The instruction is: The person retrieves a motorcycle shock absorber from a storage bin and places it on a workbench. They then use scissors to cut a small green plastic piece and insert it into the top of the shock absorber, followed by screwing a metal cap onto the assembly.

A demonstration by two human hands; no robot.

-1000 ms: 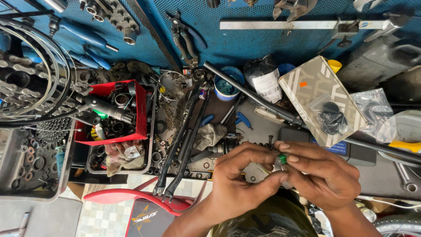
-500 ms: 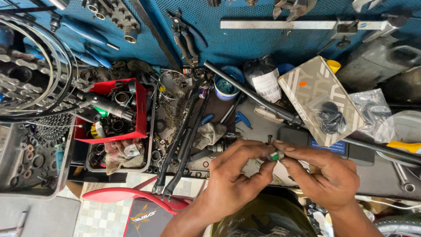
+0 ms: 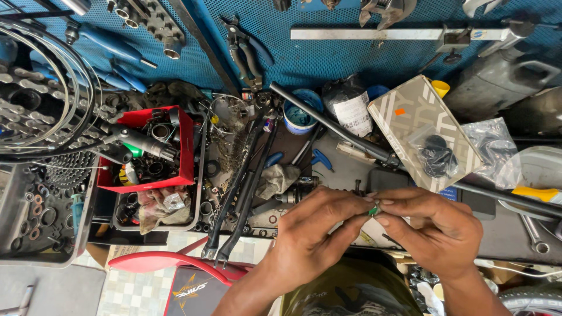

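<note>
Cluttered workbench (image 3: 328, 175) under a blue pegboard (image 3: 363, 58): left hand (image 3: 319, 231) and right hand (image 3: 436, 231) are meeting at its front edge, fingertips pinching a small green part (image 3: 373, 210) together, steadying it.

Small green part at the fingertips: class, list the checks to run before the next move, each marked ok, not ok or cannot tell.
1. Small green part pinched between both hands: ok.
2. Left hand fingertips on it: ok.
3. Right hand fingertips on it: ok.
4. Part's kind and condition: cannot tell, mostly hidden.
5. Bench beneath free of clutter: not ok; black rod, rag lie close.
</note>
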